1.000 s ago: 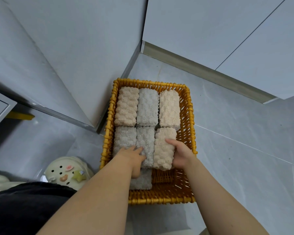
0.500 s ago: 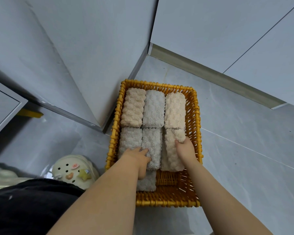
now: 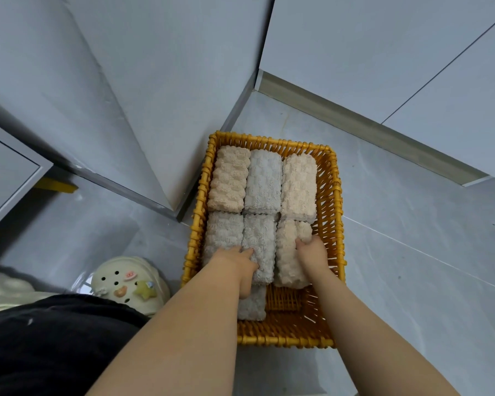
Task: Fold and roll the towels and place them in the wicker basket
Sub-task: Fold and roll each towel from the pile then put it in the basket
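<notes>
Glossy pale grey marbled floor tiles [image 3: 412, 267] fill 3 to 6 o'clock and dimly mirror soft, even light. A flat matt grey wall panel [image 3: 140, 95] rises from 9 to 12 o'clock. At 1 o'clock, white flat-fronted cabinet doors [image 3: 383, 52] hang above a beige skirting strip [image 3: 355, 121]. A short yellow bar [image 3: 55, 185] lies at 9 o'clock.

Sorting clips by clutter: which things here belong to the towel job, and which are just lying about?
Job in hand:
wicker basket; rolled towels packed inside; grey roll under the left hand; beige roll gripped by the right hand.

Lying about:
cream clog with charms, on the floor left of the basket; yellow piece by the left cabinet.
</notes>
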Demonstrator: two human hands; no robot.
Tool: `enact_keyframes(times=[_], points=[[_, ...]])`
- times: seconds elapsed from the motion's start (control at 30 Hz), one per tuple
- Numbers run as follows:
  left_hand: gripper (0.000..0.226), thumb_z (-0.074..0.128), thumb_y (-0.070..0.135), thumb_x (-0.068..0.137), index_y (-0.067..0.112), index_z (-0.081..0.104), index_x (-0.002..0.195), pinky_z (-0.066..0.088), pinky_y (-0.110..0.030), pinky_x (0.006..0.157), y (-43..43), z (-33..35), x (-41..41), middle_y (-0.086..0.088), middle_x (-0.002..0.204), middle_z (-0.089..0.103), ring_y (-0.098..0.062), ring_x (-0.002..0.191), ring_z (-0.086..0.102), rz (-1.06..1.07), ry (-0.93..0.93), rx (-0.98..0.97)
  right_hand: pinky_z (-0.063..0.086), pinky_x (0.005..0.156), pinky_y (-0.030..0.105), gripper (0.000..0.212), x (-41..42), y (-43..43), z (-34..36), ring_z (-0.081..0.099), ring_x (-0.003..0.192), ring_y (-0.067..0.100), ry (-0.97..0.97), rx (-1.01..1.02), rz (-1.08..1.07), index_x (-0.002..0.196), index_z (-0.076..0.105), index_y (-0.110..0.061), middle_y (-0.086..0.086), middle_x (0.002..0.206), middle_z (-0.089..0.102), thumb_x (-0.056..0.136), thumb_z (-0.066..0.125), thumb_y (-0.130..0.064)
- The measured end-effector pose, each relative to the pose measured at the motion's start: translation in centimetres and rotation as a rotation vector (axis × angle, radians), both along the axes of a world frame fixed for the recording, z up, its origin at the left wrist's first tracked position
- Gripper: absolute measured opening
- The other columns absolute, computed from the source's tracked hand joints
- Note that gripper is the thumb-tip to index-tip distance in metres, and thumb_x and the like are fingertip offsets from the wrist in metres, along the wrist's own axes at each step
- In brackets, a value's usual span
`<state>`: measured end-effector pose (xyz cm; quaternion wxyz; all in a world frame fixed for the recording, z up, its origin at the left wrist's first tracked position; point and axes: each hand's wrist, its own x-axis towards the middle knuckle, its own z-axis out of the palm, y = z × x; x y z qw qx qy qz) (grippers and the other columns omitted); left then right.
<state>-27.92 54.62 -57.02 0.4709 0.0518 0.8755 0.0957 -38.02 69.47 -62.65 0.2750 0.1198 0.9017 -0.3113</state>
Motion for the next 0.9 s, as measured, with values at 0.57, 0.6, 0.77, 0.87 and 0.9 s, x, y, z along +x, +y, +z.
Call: enact_keyframes(times=[0.57,0.6,0.77,0.87,0.9], points=[[0.068,0.049,0.027,0.094,0.028,0.014,0.152,0.02,-0.051,0.115,0.2,-0.1,0.1,-0.003,0.16,-0.006,-0.028,0.147,0.0,-0.015,-0.025,-0.018,0.007,0.121,0.037,0.053,3.6,1.9,-2.8,0.005,0.147,0.024,0.355,0.349,0.721,0.149,0.022,-0.011,0.012,0.159,0.01,0.101,0.029,-0.031],[0.068,0.048,0.026,0.093,0.028,0.014,0.152,0.02,-0.051,0.115,0.3,-0.1,0.1,-0.002,0.16,-0.007,-0.028,0.147,0.0,-0.018,-0.03,-0.019,0.004,0.121,0.037,0.054,3.7,1.7,-3.1,0.001,0.148,0.023,0.332,0.353,0.734,0.15,0.018,-0.012,0.011,0.16,0.006,0.102,0.026,-0.033],[0.071,0.049,0.014,0.088,0.023,0.018,0.151,0.025,-0.048,0.114,-0.1,-0.2,0.1,-0.002,0.159,0.006,-0.027,0.145,0.012,0.209,0.005,0.144,0.007,0.12,0.036,0.052,3.4,1.2,-2.2,0.006,0.147,0.023,0.328,0.266,0.674,0.149,0.023,-0.01,0.011,0.159,0.011,0.1,0.033,-0.024],[0.065,0.053,0.014,0.086,0.014,0.03,0.146,0.034,-0.043,0.109,-0.9,-0.3,0.4,-0.006,0.151,0.023,-0.026,0.136,0.03,0.389,0.161,0.151,0.028,0.114,0.034,0.042,3.6,0.9,-0.1,0.04,0.132,0.027,0.549,0.06,0.482,0.133,0.049,-0.002,0.014,0.14,0.046,0.092,0.044,-0.008],[0.065,0.054,0.015,0.086,0.014,0.029,0.146,0.032,-0.044,0.11,-1.0,-0.2,0.4,-0.007,0.153,0.02,-0.027,0.137,0.027,0.405,0.205,0.119,0.039,0.105,0.035,0.038,4.0,0.5,0.8,0.051,0.118,0.024,0.593,0.004,0.439,0.128,0.053,-0.003,0.012,0.127,0.055,0.091,0.046,-0.008]])
